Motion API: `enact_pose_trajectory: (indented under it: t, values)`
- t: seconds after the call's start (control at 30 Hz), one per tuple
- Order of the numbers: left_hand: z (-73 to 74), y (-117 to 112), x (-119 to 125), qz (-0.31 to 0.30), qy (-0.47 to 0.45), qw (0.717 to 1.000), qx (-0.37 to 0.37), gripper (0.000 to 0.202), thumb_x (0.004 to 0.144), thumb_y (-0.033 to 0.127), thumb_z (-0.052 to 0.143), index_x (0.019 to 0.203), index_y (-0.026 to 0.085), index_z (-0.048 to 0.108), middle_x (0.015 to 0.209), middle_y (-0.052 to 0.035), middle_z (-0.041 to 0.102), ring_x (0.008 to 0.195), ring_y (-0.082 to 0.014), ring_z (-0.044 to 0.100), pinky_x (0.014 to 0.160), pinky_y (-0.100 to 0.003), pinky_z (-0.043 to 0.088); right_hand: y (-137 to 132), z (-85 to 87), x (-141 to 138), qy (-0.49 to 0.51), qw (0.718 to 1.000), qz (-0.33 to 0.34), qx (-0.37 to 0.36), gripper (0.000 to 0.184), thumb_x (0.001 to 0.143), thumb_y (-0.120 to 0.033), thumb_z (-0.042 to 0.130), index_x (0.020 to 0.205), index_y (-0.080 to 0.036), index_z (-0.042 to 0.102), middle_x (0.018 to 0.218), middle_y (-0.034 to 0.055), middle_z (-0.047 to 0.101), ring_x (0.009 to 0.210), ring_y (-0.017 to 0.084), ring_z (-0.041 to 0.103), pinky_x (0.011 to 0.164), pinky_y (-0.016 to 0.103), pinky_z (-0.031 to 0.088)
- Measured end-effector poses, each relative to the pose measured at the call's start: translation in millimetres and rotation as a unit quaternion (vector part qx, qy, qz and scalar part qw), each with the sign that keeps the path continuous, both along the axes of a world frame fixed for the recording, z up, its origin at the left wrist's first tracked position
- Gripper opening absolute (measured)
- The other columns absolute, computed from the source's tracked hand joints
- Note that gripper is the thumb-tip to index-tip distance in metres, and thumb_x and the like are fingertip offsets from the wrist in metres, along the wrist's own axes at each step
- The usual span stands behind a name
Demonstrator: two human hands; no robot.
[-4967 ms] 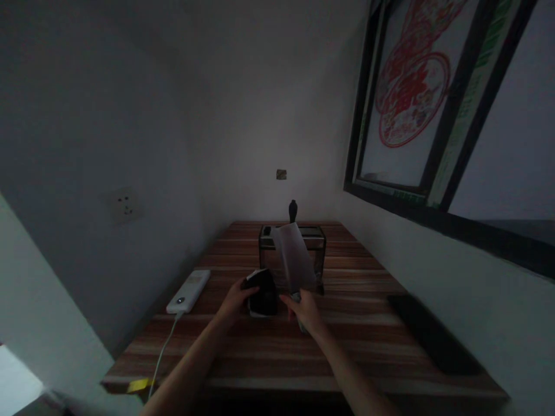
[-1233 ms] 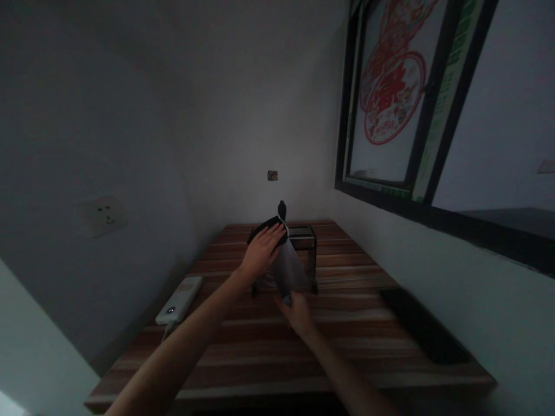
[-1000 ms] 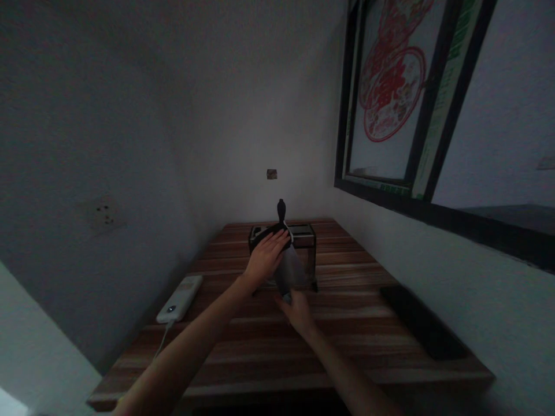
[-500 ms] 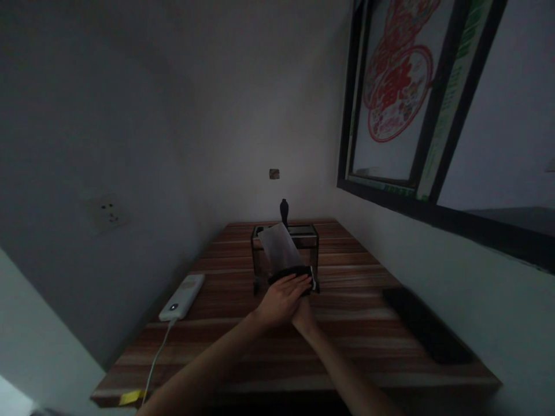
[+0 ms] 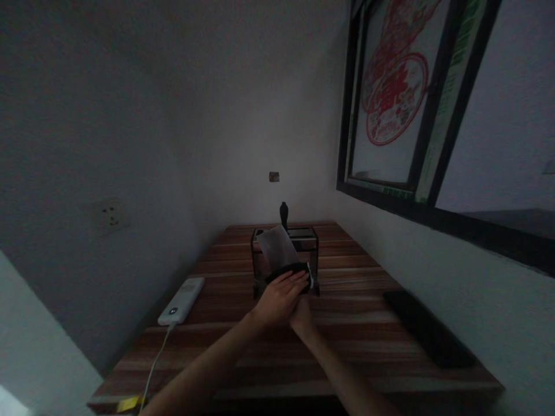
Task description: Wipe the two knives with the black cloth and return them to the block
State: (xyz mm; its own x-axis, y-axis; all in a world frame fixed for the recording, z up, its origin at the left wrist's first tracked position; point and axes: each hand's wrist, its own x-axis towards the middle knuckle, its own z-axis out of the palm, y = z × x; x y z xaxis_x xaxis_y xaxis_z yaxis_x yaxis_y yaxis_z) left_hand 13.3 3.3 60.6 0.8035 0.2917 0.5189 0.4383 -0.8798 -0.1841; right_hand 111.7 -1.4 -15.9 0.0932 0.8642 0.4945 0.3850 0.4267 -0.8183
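Observation:
A broad grey cleaver blade (image 5: 277, 247) leans up to the left in front of a knife rack (image 5: 317, 254). A dark cloth (image 5: 288, 270) with a pale edge at its right wraps the lower part of the blade. My left hand (image 5: 277, 296) is closed over this cloth, its fingers lying together across it. Just below, my right hand (image 5: 302, 316) is closed at the cleaver's lower end; the handle itself is hidden in the grip. Behind the blade, a black knife handle (image 5: 284, 215) sticks up from the rack.
A white power bank (image 5: 182, 301) with a cable (image 5: 156, 359) lies on the wooden table (image 5: 347, 341) at the left. A flat black object (image 5: 427, 329) lies at the right edge. Yellow tape (image 5: 129, 403) marks the front left corner. Walls stand close on both sides.
Both hands and the cloth have shifted slightly left against the rack. The cleaver stays in the same tilted pose. The whole view has moved down a little.

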Motion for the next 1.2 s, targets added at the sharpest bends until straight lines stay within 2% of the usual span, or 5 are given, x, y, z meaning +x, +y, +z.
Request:
enact_pose_trajectory:
  t: [0.27, 0.5, 0.73, 0.9, 1.2]
  values:
    - [28.2, 21, -7, 0.048, -0.047, 0.998, 0.013, 0.041, 0.085, 0.015, 0.036, 0.126, 0.016, 0.037, 0.133, -0.0053, 0.042, 0.126, -0.0123, 0.032, 0.107, -0.034, 0.025, -4, 5.4, 4, -0.069, 0.997, -0.032, -0.023, 0.02, 0.071, -0.026, 0.057, 0.085, -0.012, 0.061, 0.074, 0.0078, 0.066, 0.072, 0.02, 0.059, 0.061, 0.026, 0.044]
    - [49.9, 41, -15, 0.069, -0.108, 0.991, 0.035, 0.04, 0.087, 0.017, 0.034, 0.127, 0.017, 0.035, 0.132, -0.0066, 0.043, 0.126, -0.0145, 0.033, 0.105, -0.038, 0.028, -2, 3.5, 2, -0.109, 0.991, -0.06, -0.051, 0.03, 0.073, -0.042, 0.056, 0.064, -0.013, 0.056, 0.055, 0.0012, 0.055, 0.053, 0.012, 0.047, 0.048, 0.021, 0.031]
    - [69.4, 55, -15, 0.077, -0.145, 0.985, 0.043, 0.038, 0.088, 0.018, 0.032, 0.126, 0.018, 0.037, 0.132, -0.0055, 0.044, 0.126, -0.0142, 0.033, 0.106, -0.038, 0.028, -4, 5.6, 4, -0.118, 0.988, -0.063, -0.082, 0.03, 0.068, -0.042, 0.061, 0.06, -0.015, 0.05, 0.052, -0.0028, 0.048, 0.05, 0.01, 0.042, 0.045, 0.02, 0.026]
    - [73.2, 63, -15, 0.076, -0.152, 0.984, 0.047, 0.039, 0.088, 0.019, 0.033, 0.126, 0.018, 0.036, 0.132, -0.0057, 0.044, 0.126, -0.0144, 0.033, 0.106, -0.038, 0.028, -3, 6.6, 6, -0.171, 0.978, -0.067, -0.099, 0.031, 0.073, -0.044, 0.055, 0.061, -0.016, 0.051, 0.055, -0.0001, 0.053, 0.052, 0.012, 0.047, 0.046, 0.021, 0.027]
    - [67.2, 62, -15, 0.077, -0.177, 0.98, 0.045, 0.039, 0.088, 0.019, 0.033, 0.126, 0.019, 0.037, 0.132, -0.0053, 0.044, 0.126, -0.0152, 0.033, 0.106, -0.04, 0.028, -10, 15.0, 8, -0.297, 0.944, -0.109, -0.097, 0.038, 0.08, -0.05, 0.045, 0.07, -0.015, 0.057, 0.068, 0.0089, 0.063, 0.063, 0.019, 0.058, 0.053, 0.024, 0.033]
